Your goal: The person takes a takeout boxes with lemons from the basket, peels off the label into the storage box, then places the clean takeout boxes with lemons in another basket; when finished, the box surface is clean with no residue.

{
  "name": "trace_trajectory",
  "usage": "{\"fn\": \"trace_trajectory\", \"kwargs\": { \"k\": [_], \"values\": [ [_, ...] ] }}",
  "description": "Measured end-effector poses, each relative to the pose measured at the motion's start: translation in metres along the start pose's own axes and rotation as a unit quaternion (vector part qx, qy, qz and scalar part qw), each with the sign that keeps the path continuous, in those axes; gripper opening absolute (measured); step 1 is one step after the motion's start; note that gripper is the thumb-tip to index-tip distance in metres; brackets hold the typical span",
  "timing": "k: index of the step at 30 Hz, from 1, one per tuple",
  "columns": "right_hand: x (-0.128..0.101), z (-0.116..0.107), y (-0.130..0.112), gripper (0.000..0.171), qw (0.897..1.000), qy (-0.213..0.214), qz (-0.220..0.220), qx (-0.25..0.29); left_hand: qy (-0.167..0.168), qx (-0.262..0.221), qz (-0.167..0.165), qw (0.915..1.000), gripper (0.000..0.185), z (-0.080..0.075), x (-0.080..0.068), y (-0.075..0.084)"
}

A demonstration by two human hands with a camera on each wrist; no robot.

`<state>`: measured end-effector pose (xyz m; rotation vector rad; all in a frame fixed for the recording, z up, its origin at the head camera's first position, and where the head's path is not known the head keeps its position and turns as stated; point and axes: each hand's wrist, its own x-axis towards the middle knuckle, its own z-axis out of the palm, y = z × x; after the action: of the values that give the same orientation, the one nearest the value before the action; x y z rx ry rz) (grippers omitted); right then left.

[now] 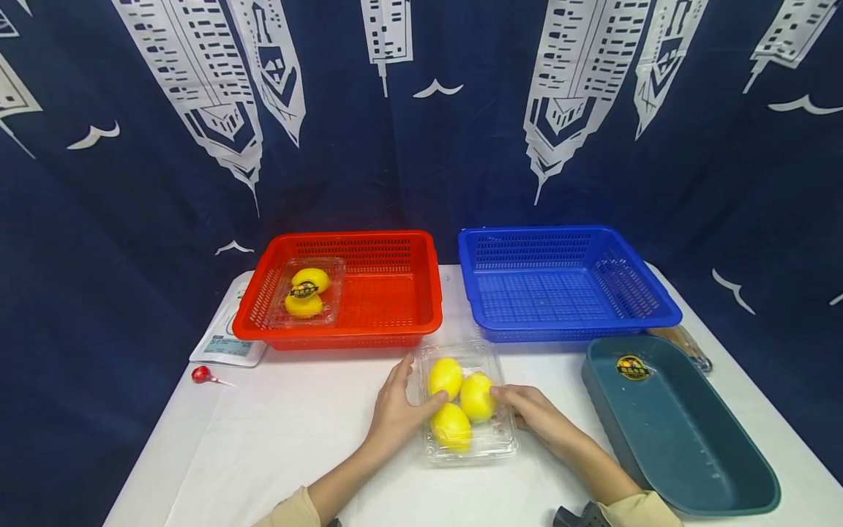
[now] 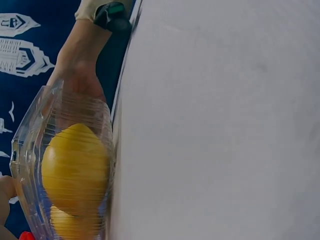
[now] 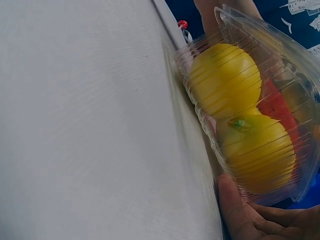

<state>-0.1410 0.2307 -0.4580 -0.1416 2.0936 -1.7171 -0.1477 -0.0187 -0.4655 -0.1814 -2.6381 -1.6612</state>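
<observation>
In the head view, a clear plastic clamshell box (image 1: 487, 445) sits on the white table with several-ridged walls and three yellow lemons (image 1: 451, 427) inside. My left hand (image 1: 398, 413) holds its left side, thumb across the top and fingers along the edge. On the opposite side my right hand (image 1: 540, 421) grips the box, its thumb on top and the other fingers partly hidden beneath. Through the ridged wall, the left wrist view shows a lemon (image 2: 75, 167) up close. A lemon with a green stem end (image 3: 239, 122) appears in the right wrist view, above right-hand fingers (image 3: 237, 215).
Behind the box stand a red basket (image 1: 369, 335), holding another clear box of lemons (image 1: 304, 306), and a blue basket (image 1: 573, 326). A dark green tub (image 1: 685, 432) is at right. A lollipop (image 1: 201, 374) and a white packet (image 1: 230, 348) lie at left.
</observation>
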Motion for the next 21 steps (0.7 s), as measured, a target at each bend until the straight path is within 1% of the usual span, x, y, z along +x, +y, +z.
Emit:
{"fn": "trace_trajectory", "kwargs": {
  "k": [3,6,9,11,12,14,17,19,21],
  "values": [
    [0.000,-0.001,0.000,0.062,1.000,-0.003,0.001,0.004,0.021,0.030,0.035,0.9987,0.089,0.000,-0.002,0.008],
    [-0.001,-0.002,0.001,0.060,1.000,-0.007,0.000,0.005,0.025,0.057,0.081,0.9948,0.089,0.001,-0.003,0.018],
    [0.000,0.000,0.001,0.061,1.000,-0.008,0.003,0.004,0.013,0.075,0.126,0.9891,0.091,0.001,0.000,0.029],
    [0.000,0.000,0.001,0.061,1.000,-0.008,0.005,0.003,-0.005,0.087,0.150,0.9849,0.094,0.003,0.007,0.037],
    [0.000,0.000,0.001,0.061,1.000,-0.007,0.006,0.002,-0.014,0.094,0.157,0.9831,0.095,0.004,0.012,0.041],
    [0.000,0.000,0.001,0.059,1.000,-0.009,0.008,0.002,-0.038,0.105,0.157,0.9813,0.098,0.006,0.021,0.048],
    [0.000,0.000,0.001,0.058,1.000,-0.012,0.005,-0.005,-0.071,0.123,0.149,0.9786,0.102,0.009,0.036,0.057],
    [-0.001,0.000,0.001,0.059,1.000,-0.013,0.003,-0.008,-0.089,0.132,0.142,0.9769,0.104,0.012,0.046,0.062],
    [-0.002,0.000,0.000,0.060,1.000,-0.015,0.003,-0.009,-0.099,0.140,0.141,0.9751,0.104,0.014,0.057,0.065]
  ]
}}
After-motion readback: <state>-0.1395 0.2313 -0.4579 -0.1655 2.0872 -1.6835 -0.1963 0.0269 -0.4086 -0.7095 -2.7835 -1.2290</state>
